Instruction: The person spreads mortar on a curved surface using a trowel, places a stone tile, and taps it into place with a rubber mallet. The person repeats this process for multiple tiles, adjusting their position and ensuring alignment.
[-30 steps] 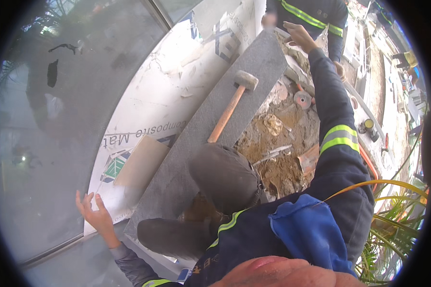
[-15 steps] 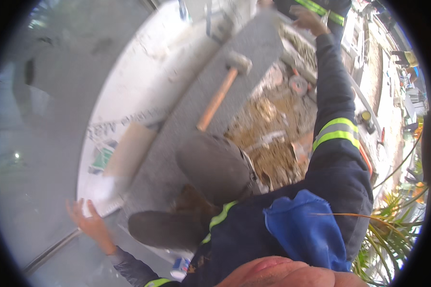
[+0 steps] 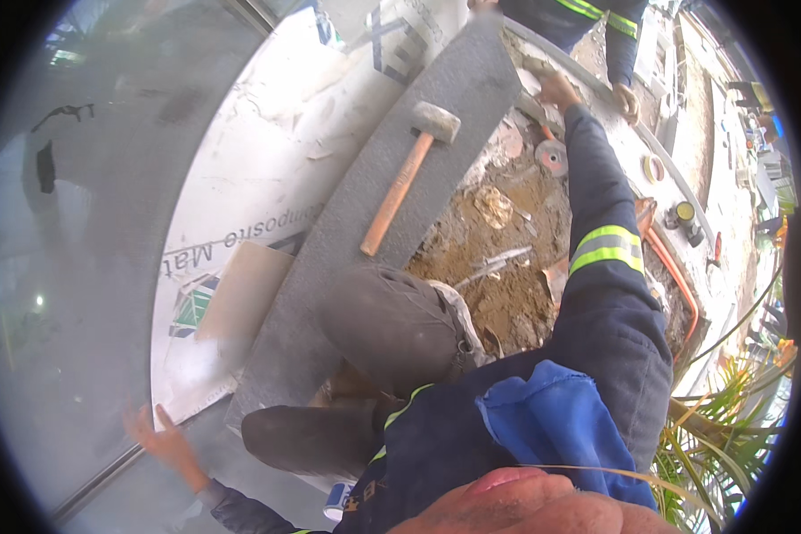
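A long dark grey stone slab (image 3: 316, 294) runs away from me past my bent knees. On it lies a mallet (image 3: 400, 182) with a blocky grey head and a wooden handle. My left hand (image 3: 165, 440) is empty, fingers spread, beside the glass panel (image 3: 80, 294) at lower left; whether it touches the glass I cannot tell. My right hand (image 3: 556, 89) reaches far out beyond the slab's right edge, fingers stretched out over the dirt strip, with nothing seen in it. A white printed board (image 3: 249, 151) lies between slab and glass, a beige tile piece (image 3: 245, 294) on it.
A co-worker (image 3: 552, 22) stands at the far end, one hand (image 3: 626, 102) low near a curved edging. Sandy soil (image 3: 489, 303) with rubble lies right of the slab, near a cutting disc (image 3: 552, 157). An orange hose (image 3: 676, 267), a tape roll (image 3: 653, 169) and palm leaves (image 3: 712, 454) are farther right.
My right hand has come down and slightly left, nearer to the dirt strip. My left hand stays near the glass, a little lower. The co-worker's hand now shows by the edging.
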`<state>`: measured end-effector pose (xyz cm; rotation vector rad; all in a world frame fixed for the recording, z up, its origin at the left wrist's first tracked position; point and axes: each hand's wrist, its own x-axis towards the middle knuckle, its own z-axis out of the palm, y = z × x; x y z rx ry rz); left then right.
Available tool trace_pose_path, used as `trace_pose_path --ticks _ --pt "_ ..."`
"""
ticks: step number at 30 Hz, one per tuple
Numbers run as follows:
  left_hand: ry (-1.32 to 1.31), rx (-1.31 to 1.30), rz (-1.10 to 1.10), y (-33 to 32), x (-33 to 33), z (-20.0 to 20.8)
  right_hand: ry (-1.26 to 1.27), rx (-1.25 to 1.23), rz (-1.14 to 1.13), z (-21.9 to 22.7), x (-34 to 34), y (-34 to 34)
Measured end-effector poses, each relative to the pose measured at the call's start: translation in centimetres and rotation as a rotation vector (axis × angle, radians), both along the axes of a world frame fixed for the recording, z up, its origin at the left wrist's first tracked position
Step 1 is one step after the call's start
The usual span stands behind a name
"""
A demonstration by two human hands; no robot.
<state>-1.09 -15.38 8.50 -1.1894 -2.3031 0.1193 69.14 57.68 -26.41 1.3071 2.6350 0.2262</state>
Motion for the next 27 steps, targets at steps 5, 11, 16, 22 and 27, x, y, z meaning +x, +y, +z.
trace_pose_path --ticks 5,11,16,22,27 --pt "0.012 0.099 0.066 -1.8 -0.6 0.3 0.553 -0.437 0.082 0.0 0.0 -2.4" --pt "-0.148 0.051 0.062 1.6 -1.8 -1.4 -0.193 0.028 0.130 5.0 -3.5 -2.7" --pt "-1.598 0.268 -0.026 4.1 -1.8 0.7 0.963 -0.876 -0.730 16.3 -6.3 -4.7" --pt "-2.043 0.387 -0.174 4.8 -2.7 2.2 1.167 -0.885 -0.267 19.2 -9.3 -6.1" --pt "-1.941 0.574 0.338 3.1 -2.9 -1.5 1.257 -1.105 -0.335 20.1 -11.5 -7.3"
